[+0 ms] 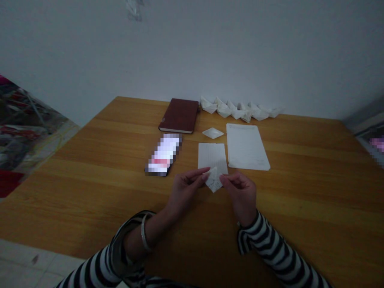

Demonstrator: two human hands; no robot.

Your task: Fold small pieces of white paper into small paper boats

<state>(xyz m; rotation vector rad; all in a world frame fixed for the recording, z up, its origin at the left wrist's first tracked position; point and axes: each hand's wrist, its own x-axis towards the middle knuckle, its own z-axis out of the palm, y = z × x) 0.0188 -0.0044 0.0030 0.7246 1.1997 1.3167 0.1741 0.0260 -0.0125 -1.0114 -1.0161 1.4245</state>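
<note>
Both of my hands at work over the table, seen from my head. My left hand (pixel 184 192) and my right hand (pixel 240 195) are both closed on one folded piece of paper (pixel 214 180), pinching it from either side between thumbs and fingers. The piece is white, pointed at its lower end, and faintly marked. It sits between my hands, just in front of the near edge of the smaller sheet; I cannot tell whether the two touch.

On the wooden table (pixel 90 168), counted from the near side:
- Two flat white sheets: the smaller sheet (pixel 211 156) just beside the larger ruled sheet (pixel 246 146), on its left.
- One single paper boat (pixel 213 133), alone just beyond the smaller sheet.
- One smartphone (pixel 163 155), left of the sheets, its lit screen too blurred to read.
- One dark red notebook (pixel 179 116), closed, beyond the smartphone.
- One row of paper boats (pixel 240 110) along the wall (pixel 192 52), about six, overlapping too much for an exact count.

On me: one silver bangle (pixel 144 233) on my left wrist, and two black-and-white striped sleeves, the left sleeve (pixel 99 268) and the right sleeve (pixel 270 244).
</note>
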